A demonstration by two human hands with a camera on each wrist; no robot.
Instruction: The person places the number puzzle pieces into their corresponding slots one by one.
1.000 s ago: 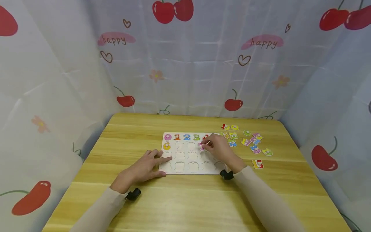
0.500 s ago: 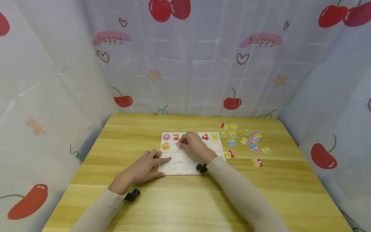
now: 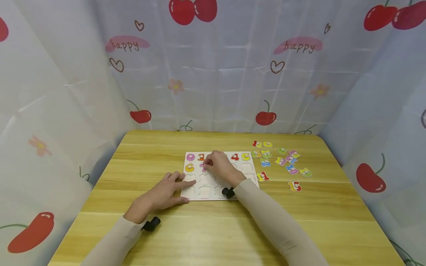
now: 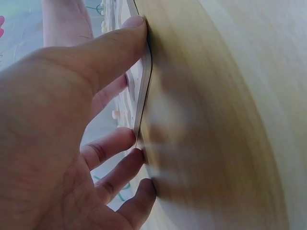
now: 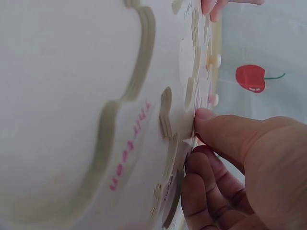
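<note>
A white number puzzle board (image 3: 204,180) lies on the table, with recessed slots and coloured number pieces in its upper rows. My right hand (image 3: 220,167) pinches a pink number seven piece (image 3: 202,168) between thumb and fingers, over the second-row slot just right of the orange six (image 3: 189,167). In the right wrist view the thumb and fingertips sit right at the board's surface; the piece is mostly hidden there. My left hand (image 3: 165,192) rests at the board's left edge, fingers spread. Its thumb touches the board's edge in the left wrist view.
Several loose number pieces lie right of the board, among them a red and yellow eleven (image 3: 263,176), a fifteen (image 3: 294,186) and a blue two (image 3: 265,162). A cherry-print curtain (image 3: 213,92) surrounds the wooden table (image 3: 213,229).
My right hand has moved left across the board with the pink seven, from the fourth column to the second, then stayed there. My left hand has kept its place.
</note>
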